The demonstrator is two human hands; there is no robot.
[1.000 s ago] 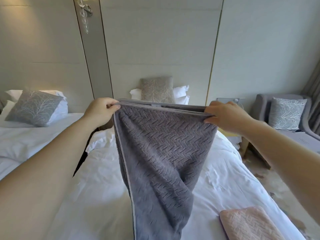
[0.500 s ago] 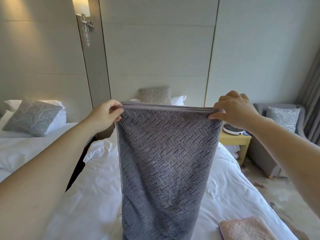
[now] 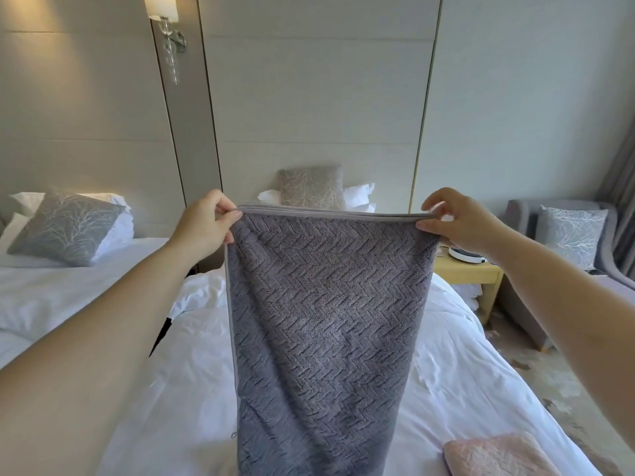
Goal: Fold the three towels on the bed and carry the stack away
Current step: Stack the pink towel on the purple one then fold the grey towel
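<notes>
Your left hand (image 3: 206,223) and right hand (image 3: 458,221) each pinch a top corner of the grey towel (image 3: 323,321), thumb against curled fingers, with several layered edges showing along the top. A second ago the cloth hung twisted and bunched toward your left. You have since drawn the corners apart, so the top edge runs taut and level and the panel drops flat in front of you, over the bed (image 3: 457,365). That suggests the layers are squared and ready for the next fold. A pink towel (image 3: 498,455) already lies folded on the bed at your lower right. The third towel is out of view.
</notes>
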